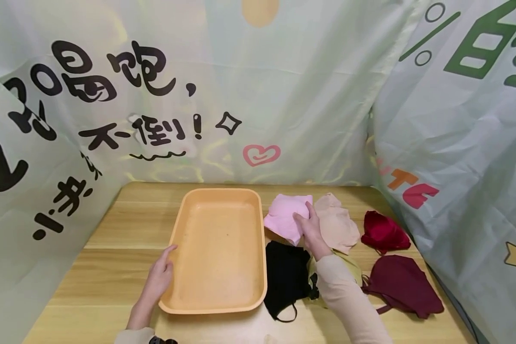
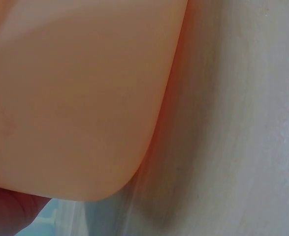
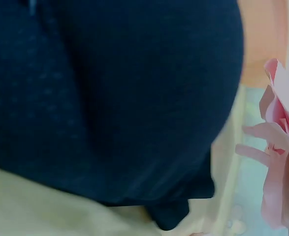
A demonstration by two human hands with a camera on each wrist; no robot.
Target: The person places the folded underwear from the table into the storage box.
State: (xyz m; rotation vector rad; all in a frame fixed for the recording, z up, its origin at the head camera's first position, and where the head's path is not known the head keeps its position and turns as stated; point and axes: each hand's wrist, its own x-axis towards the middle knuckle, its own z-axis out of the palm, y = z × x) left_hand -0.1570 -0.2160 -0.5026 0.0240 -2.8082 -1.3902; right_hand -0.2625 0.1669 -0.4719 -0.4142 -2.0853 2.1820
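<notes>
My left hand (image 1: 158,279) grips the left side of an orange plastic tray (image 1: 219,248), thumb over the rim. In the left wrist view the tray's outer wall (image 2: 85,98) fills much of the frame, with part of the hand (image 2: 11,214) under its edge. With my right hand (image 1: 313,234) I hold a folded pink bra (image 1: 284,214) by its right side, beyond the tray's right rim. Below it lies a black bra (image 1: 285,272) with a loose strap, large in the right wrist view, where the pink bra (image 3: 277,132) shows at the right edge.
Right of my right hand lies a beige bra (image 1: 336,224). A yellow-green garment (image 1: 348,265) is partly hidden under my sleeve. Farther right are a red bra (image 1: 384,232) and a maroon bra (image 1: 406,286). Printed curtains (image 1: 301,119) hang behind and beside the wooden table (image 1: 99,282).
</notes>
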